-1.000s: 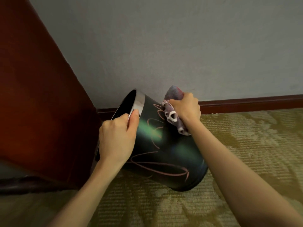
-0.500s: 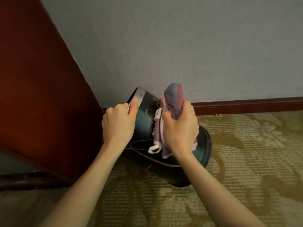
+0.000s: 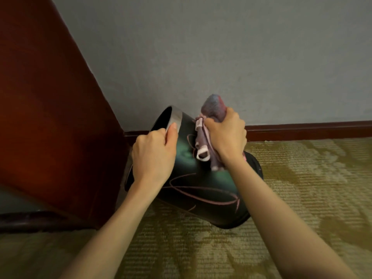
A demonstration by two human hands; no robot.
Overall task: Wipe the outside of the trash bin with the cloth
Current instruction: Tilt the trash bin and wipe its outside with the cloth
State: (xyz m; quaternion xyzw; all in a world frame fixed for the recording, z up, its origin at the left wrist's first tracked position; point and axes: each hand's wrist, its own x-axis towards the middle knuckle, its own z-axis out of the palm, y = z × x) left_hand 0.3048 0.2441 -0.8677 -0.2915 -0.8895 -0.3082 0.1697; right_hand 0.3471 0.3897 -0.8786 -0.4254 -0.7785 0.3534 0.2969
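A black trash bin (image 3: 201,190) with thin pink line patterns and a silver rim is tilted toward the left, its base resting on the carpet. My left hand (image 3: 154,156) grips the silver rim, thumb on the outside. My right hand (image 3: 226,135) is closed on a bunched purple-pink cloth (image 3: 208,141) and presses it against the bin's upper side, just right of the rim. A white loop of the cloth hangs below my fingers. The bin's inside is dark and mostly hidden.
A dark red wooden panel (image 3: 46,117) stands close on the left, touching or nearly touching the bin's mouth. A grey wall (image 3: 241,57) with a dark baseboard (image 3: 312,129) runs behind. Patterned olive carpet (image 3: 302,198) spreads to the right and front.
My right hand with the cloth slid down the bin's side toward me, then moved back up toward the rim. The left hand kept its grip on the rim; the bin shifted slightly.
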